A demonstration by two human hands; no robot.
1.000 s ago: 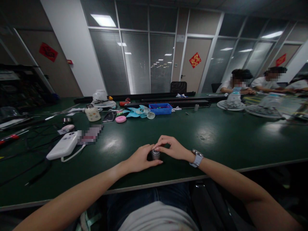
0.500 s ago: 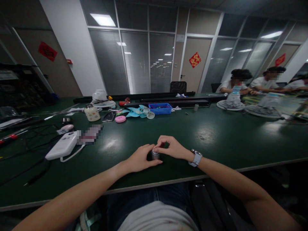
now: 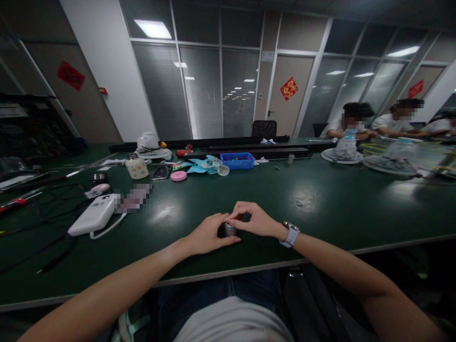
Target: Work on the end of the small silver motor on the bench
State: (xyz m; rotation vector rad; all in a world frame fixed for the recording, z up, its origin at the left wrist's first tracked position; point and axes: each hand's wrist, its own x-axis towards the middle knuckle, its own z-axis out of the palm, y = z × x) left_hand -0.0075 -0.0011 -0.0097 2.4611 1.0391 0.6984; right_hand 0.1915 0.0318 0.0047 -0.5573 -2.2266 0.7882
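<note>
barely anything has shifted over the last second. the left hand stays cupped round the near side of a small metal cylinder standing on the green table, close to its front edge. the right hand, with a watch at its wrist, still pinches the cylinder's top from about 1 o'clock; its fingertips have crept slightly round the cap, which reads to me as a slow twisting or fitting motion, though the small part under the fingers is too hidden to tell. both hands are closed on the cylinder, none of it lifted off the table. a white device lies well apart at 10 o'clock, a blue tray far off at 12 o'clock.
</note>
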